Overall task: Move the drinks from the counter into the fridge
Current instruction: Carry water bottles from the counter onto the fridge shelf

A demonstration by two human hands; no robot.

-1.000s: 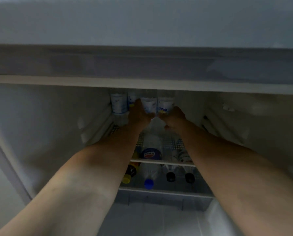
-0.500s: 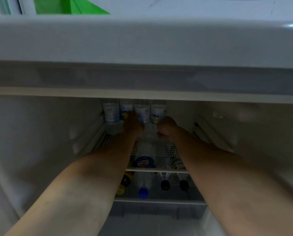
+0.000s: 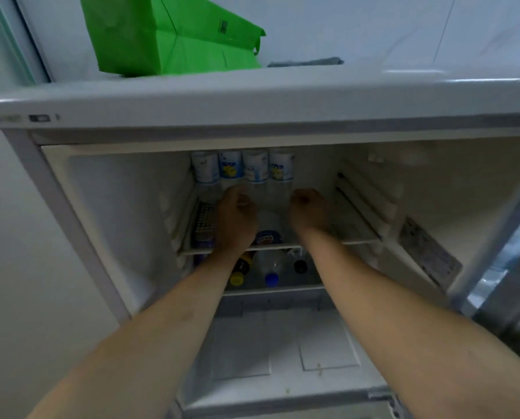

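Observation:
Both arms reach into the open fridge (image 3: 252, 107). Several clear bottles with white and blue labels (image 3: 254, 169) stand upright in a row at the back of the upper shelf (image 3: 358, 237). My left hand (image 3: 236, 219) hovers just in front of the middle bottles, fingers loosely curled, holding nothing. My right hand (image 3: 308, 210) is to the right of the row, also loosely curled and empty. Between my wrists a Pepsi bottle (image 3: 268, 237) lies on the same shelf.
On the shelf below lie bottles with a yellow cap (image 3: 236, 279), a blue cap (image 3: 271, 279) and a black cap (image 3: 300, 266). A green bag (image 3: 168, 34) and a grey cloth (image 3: 307, 62) sit on top of the fridge. The fridge door (image 3: 510, 267) stands at the right.
Both hands have let go of the upright bottles and drawn back and apart. My head has pulled back and tilted up, so the fridge top and green bag came into view.

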